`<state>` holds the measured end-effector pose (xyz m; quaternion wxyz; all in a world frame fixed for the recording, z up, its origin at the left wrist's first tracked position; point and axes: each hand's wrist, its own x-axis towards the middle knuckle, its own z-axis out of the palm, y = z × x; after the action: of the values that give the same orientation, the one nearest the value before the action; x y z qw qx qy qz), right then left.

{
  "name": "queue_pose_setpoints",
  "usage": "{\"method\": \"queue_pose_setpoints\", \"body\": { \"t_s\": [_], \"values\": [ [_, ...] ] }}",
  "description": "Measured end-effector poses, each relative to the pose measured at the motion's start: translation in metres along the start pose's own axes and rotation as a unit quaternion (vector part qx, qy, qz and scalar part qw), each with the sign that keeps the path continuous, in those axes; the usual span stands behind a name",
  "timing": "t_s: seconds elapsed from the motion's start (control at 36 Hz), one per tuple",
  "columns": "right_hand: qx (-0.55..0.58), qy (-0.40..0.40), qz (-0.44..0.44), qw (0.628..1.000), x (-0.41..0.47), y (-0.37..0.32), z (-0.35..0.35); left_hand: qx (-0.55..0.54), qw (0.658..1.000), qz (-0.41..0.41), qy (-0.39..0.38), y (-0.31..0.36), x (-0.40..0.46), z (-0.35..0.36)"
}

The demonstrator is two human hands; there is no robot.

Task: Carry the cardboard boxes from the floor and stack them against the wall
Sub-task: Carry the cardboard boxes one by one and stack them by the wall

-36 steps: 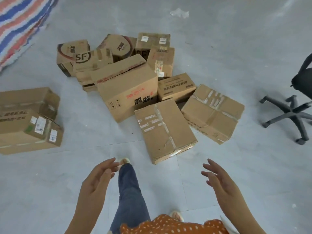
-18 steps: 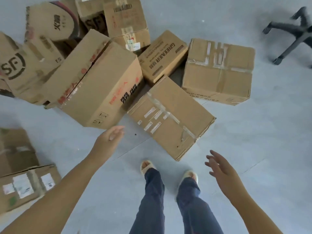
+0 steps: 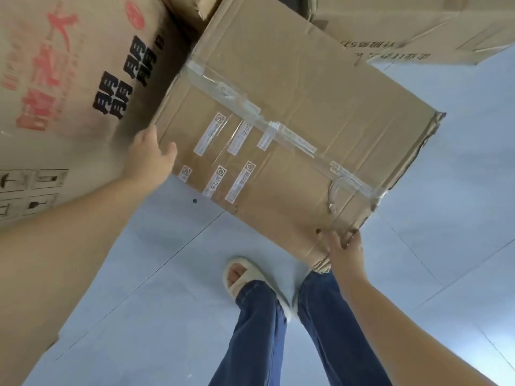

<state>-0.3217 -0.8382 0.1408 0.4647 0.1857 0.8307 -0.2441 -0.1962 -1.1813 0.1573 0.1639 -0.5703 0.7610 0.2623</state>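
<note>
Cardboard everywhere in this shot. The taped box [image 3: 292, 140] sits on the gray floor [image 3: 167, 274] right in front of the person's feet, wedged between the big printed box [image 3: 69, 93] at 9 o'clock and another box [image 3: 418, 26] up at 1 o'clock.

The left hand [image 3: 150, 160] is on the taped box's corner at 9 o'clock, thumb lying along the top and the fingers out of sight round the side, so I can't tell how tight that hold is. The right hand [image 3: 344, 253] is at the 5 o'clock corner, fingers curling onto the torn edge.

To me this is the grab stage, 2 hands on opposite corners, box not yet off the floor as far as I can see. Next it needs a firm hold on both corners and a straight lift clear of the neighbors, then the walk to the wall.

The wall isn't in view at all, the other boxes are cut off by the frame, and the small labels [image 3: 217, 132] are too blurry to read.
</note>
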Motion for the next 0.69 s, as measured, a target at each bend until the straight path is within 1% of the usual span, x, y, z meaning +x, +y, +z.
{"method": "queue_pose_setpoints", "body": {
  "t_s": [0.06, 0.14, 0.19, 0.25, 0.31, 0.39, 0.44, 0.53, 0.64, 0.69],
  "values": [
    [0.024, 0.020, 0.010, 0.999, 0.015, 0.010, 0.018, -0.011, 0.999, -0.033, 0.018, -0.006, 0.021, 0.013],
    [0.072, 0.039, 0.022, 0.996, 0.027, 0.023, 0.032, -0.065, 0.994, -0.089, 0.031, -0.016, 0.044, 0.027],
    [0.088, 0.032, 0.024, 0.995, 0.030, 0.031, 0.033, -0.112, 0.986, -0.111, 0.046, -0.025, 0.054, 0.031],
    [0.142, 0.007, 0.042, 0.989, 0.033, 0.038, 0.029, -0.161, 0.977, -0.128, 0.045, -0.030, 0.059, 0.030],
    [0.211, -0.017, 0.073, 0.975, 0.034, 0.035, 0.022, -0.194, 0.972, -0.130, 0.025, -0.032, 0.059, 0.027],
    [0.261, -0.021, 0.085, 0.961, 0.027, 0.023, 0.005, -0.204, 0.972, -0.114, 0.016, -0.029, 0.046, 0.021],
    [0.272, -0.010, 0.077, 0.959, 0.019, 0.015, -0.011, -0.227, 0.967, -0.106, 0.037, -0.025, 0.031, 0.014],
    [0.285, 0.000, 0.060, 0.957, 0.001, 0.002, -0.042, -0.286, 0.951, -0.099, 0.070, -0.015, 0.006, -0.006],
    [0.298, -0.010, 0.022, 0.954, -0.033, -0.016, -0.092, -0.325, 0.939, -0.083, 0.073, 0.008, -0.028, -0.042],
    [0.289, -0.023, 0.008, 0.957, -0.052, -0.026, -0.115, -0.351, 0.930, -0.091, 0.068, 0.019, -0.042, -0.063]
  ]
}}
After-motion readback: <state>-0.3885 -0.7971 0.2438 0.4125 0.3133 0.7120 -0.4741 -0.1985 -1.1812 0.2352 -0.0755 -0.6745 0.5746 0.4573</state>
